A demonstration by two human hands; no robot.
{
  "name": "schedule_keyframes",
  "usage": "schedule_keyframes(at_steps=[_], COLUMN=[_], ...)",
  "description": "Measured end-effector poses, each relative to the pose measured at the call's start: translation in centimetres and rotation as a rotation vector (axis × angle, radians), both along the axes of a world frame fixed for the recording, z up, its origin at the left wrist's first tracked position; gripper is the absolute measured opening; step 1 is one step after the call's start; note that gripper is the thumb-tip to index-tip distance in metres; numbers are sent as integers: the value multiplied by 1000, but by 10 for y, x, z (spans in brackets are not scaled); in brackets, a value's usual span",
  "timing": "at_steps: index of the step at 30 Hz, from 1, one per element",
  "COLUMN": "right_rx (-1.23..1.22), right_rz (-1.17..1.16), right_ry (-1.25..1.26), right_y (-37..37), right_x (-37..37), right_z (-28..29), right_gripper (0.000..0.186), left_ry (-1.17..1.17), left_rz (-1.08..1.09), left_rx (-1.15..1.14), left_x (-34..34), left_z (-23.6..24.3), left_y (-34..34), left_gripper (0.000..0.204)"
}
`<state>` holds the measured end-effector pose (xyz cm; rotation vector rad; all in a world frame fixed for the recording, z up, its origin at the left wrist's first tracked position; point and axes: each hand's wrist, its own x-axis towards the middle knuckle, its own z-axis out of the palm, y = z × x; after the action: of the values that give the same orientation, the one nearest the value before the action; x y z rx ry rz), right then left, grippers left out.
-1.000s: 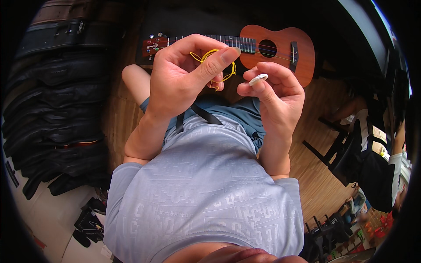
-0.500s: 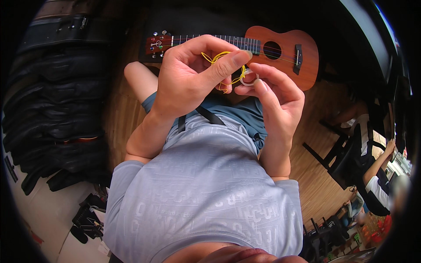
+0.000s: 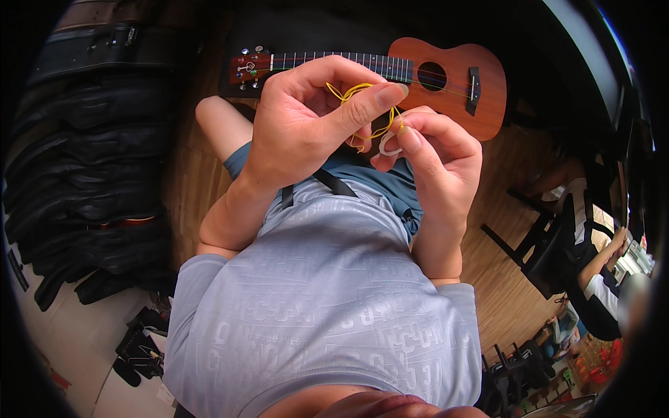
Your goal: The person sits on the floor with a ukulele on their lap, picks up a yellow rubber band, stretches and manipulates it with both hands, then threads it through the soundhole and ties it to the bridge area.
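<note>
My left hand [image 3: 306, 125] pinches a loose tangle of thin yellow string [image 3: 347, 90] between curled fingers and thumb, with loops hanging out. My right hand [image 3: 437, 153] is beside it at the same height, its thumb and fingers closed on a small white ring [image 3: 388, 145]. Part of the yellow string reaches to the right hand's thumb and fingertip, just above the ring. Behind both hands a reddish-brown wooden ukulele [image 3: 458, 97] lies face up on a black surface [image 3: 293, 31], headstock to the left; my hands hide part of the neck.
Black soft cases [image 3: 87, 181] are stacked along the left, with hard cases [image 3: 118, 52] beyond. My bare knee [image 3: 219, 122] is below the headstock. A person [image 3: 599, 279] is at the right by black chairs [image 3: 529, 258]. Wooden floor [image 3: 488, 292] surrounds me.
My hands have come together: the left moved right with the string, and the right's white ring now touches the yellow string. The person at the right has shifted, arms now raised.
</note>
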<state>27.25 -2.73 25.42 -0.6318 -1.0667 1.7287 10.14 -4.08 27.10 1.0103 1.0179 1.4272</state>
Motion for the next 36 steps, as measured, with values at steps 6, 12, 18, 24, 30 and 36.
schedule_keyframes(at_steps=[6,12,18,24,30,36], right_rx=[-84,-119,-115,-100,-78,-74], right_rz=[24,27,21,22,29,31], right_ry=[122,139,152,148,119,117], right_y=[0,0,0,-1,-1,-1], right_x=[1,3,2,2,4,3], right_z=[2,4,5,6,9,10], right_gripper=[11,11,11,10,10,11], left_ry=[-25,-23,-56,-84,-101,-86], left_rz=[-19,-14,-23,-53,-92,-87], left_rx=[-57,-66,-39,-27,24,52], left_x=[2,3,4,4,2,2], left_z=[4,7,3,1,-3,-3], left_y=[-1,-1,-1,0,2,2], left_gripper=[12,13,13,15,14,14])
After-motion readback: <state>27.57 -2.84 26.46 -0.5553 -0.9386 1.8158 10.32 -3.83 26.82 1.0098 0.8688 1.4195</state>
